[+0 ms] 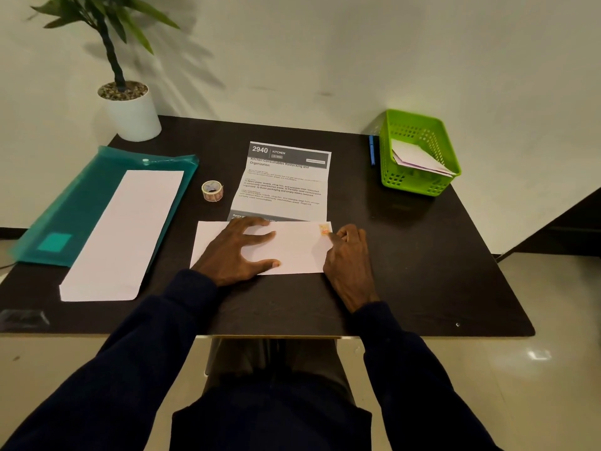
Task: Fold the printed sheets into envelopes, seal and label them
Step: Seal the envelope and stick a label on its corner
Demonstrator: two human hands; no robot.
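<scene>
Labelling looks in hand: left hand [242, 247] spread flat pinning the envelope [292, 252], right hand [346, 255] fingertips pressing its corner sticker [324, 230]; next, I'd guess, smoothing it down.

Bare table [406, 255] right of envelope [292, 252] is open; tape roll [212, 190], basket [419, 154], prob. pen [372, 150] crowd the back.

The printed sheet [282, 180] reads "2940 KITCHEN" in its dark header, then "Kitchen Consumables Restocking and Organization".
</scene>
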